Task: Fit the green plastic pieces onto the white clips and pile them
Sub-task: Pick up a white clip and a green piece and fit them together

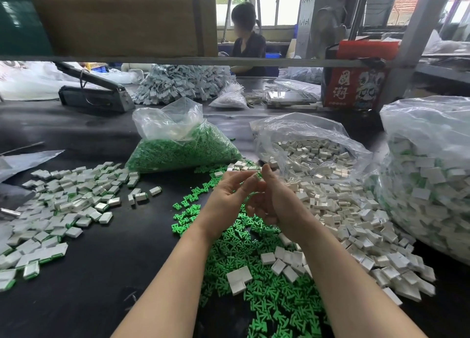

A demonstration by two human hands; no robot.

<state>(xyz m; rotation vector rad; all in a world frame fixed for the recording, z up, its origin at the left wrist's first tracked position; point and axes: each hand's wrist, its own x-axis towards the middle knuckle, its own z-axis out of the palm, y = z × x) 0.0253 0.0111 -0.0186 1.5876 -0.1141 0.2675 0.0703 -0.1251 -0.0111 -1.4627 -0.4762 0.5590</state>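
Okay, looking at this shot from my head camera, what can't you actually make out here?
- Head view: the piece pinched between the left hand and right hand is mostly covered by fingers; whether green and white are joined is unclear.
- The big bag of finished clips is cut off by the right edge.
- The cardboard box hides what lies behind it.

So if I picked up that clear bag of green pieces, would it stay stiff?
Probably not. The bag of green pieces has thin, crinkled plastic that slumps on the table, so it would likely sag. Packed full, it is probably heavy. Its open top might spill pieces.
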